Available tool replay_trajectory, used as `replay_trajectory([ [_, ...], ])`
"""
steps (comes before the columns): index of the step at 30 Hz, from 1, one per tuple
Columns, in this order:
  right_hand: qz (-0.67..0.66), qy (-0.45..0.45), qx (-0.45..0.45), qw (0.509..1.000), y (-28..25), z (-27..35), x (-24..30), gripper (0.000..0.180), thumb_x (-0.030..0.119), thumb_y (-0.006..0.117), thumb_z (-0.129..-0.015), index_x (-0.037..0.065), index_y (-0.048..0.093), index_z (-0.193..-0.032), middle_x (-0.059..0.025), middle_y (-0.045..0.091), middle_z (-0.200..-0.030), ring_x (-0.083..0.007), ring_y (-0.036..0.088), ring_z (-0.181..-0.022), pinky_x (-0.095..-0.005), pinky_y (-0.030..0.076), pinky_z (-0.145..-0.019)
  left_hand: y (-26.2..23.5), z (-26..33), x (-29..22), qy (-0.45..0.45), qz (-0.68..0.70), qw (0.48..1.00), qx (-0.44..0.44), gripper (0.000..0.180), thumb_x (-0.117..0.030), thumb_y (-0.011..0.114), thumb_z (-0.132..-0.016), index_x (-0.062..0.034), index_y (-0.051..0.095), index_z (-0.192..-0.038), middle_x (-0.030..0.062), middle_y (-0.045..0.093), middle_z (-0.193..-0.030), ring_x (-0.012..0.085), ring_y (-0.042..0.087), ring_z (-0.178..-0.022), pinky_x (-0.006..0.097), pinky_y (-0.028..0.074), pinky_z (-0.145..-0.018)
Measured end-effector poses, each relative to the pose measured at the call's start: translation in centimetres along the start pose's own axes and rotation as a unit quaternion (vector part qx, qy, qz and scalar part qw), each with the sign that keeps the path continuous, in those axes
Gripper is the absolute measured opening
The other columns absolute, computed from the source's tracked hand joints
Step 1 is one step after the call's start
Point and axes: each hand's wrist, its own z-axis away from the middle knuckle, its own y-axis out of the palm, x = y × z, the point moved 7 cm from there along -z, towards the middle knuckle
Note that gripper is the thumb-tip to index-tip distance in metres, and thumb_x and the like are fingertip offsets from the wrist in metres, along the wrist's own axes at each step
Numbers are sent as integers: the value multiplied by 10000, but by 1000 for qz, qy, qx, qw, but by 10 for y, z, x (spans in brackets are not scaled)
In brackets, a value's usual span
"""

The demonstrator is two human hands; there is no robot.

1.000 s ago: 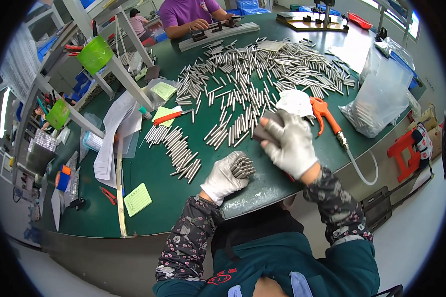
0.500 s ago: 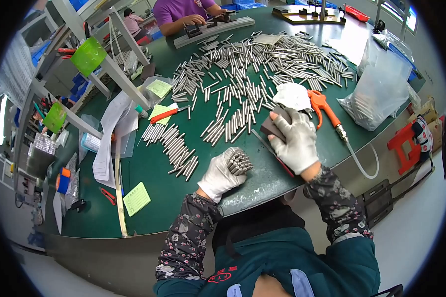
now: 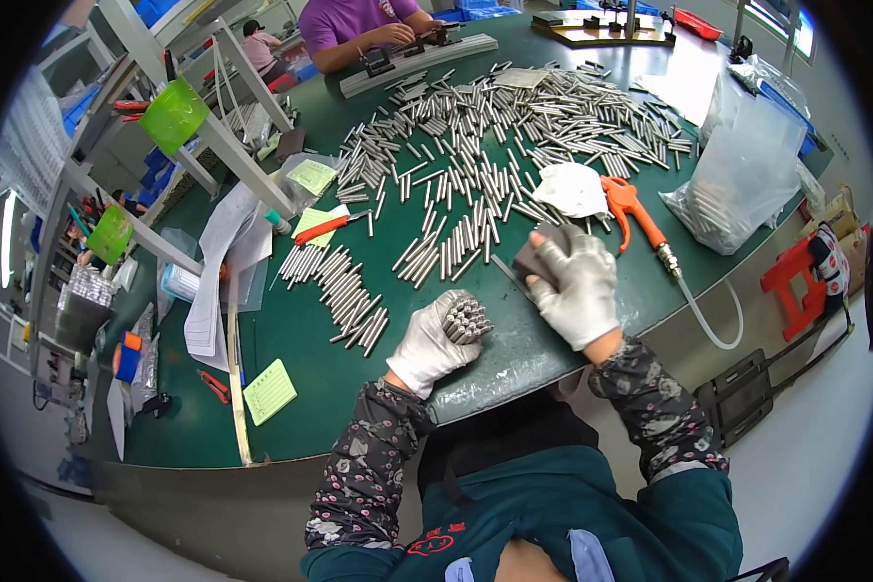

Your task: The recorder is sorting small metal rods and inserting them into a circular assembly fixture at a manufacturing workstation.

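Observation:
My left hand (image 3: 423, 347), in a whitish glove, is wrapped round a bundle of short metal pins (image 3: 468, 322) near the table's front edge, their ends showing beyond the fingers. My right hand (image 3: 584, 296), gloved with the thumb and a fingertip bare, grips a dark brown sanding block (image 3: 541, 252) low over the table. Beside that block, the end of a thin grey strip (image 3: 506, 269) shows; the remainder is hidden under the hand. Just beyond lies a crumpled white cloth (image 3: 572, 189). Loose metal pins (image 3: 466, 242) lie in rows between and beyond my hands.
An orange air gun (image 3: 635, 209) with a clear hose lies to the right, near a plastic bag (image 3: 737, 194) of pins. To the left are a red-handled knife (image 3: 325, 229), a yellow-green note pad (image 3: 269, 391) and papers (image 3: 209, 291). Across the table a person in purple handles a fixture.
My right hand has come slightly toward me with the sanding block, covering more of the strip. My left hand stays with its pins. The person opposite has shifted a hand.

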Motion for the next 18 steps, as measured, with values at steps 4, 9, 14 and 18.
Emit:
replay_trajectory([
  [4, -127, -282, 32, 951, -5, 31, 67, 471, 369, 581, -752, 134, 572, -1161, -274, 478, -1150, -394, 471, -1046, -449, 375, -891, 1, -2, -20, 56, -89, 994, -1, 554, 21, 726, -617, -11, 500, -1122, 8, 604, -923, 80, 579, -840, 214, 478, -759],
  [9, -44, -74, -62, 994, -10, 11, 14, 488, 338, 604, -739, 113, 563, -1170, -249, 462, -1191, -394, 471, -1053, -459, 371, -898, 1, -1, -5, -18, -7, 1000, -19, 541, 29, 727, -626, -12, 493, -1112, 32, 607, -968, 105, 581, -874, 244, 484, -782],
  [14, -41, -105, -11, 994, 2, 17, 26, 467, 285, 645, -709, 159, 570, -1152, -236, 495, -1116, -358, 485, -1040, -439, 373, -886, 4, -1, -14, 22, 58, 998, -12, 492, 80, 674, -635, -5, 498, -1087, 3, 591, -925, 70, 567, -847, 217, 477, -759],
  [18, -108, -161, -38, 980, -21, 27, 47, 489, 266, 654, -699, 164, 561, -1168, -242, 479, -1168, -379, 475, -1064, -466, 365, -902, -5, -2, -3, 13, -38, 999, -28, 468, 67, 673, -642, -15, 509, -1073, 10, 593, -905, 80, 561, -838, 223, 470, -765],
])
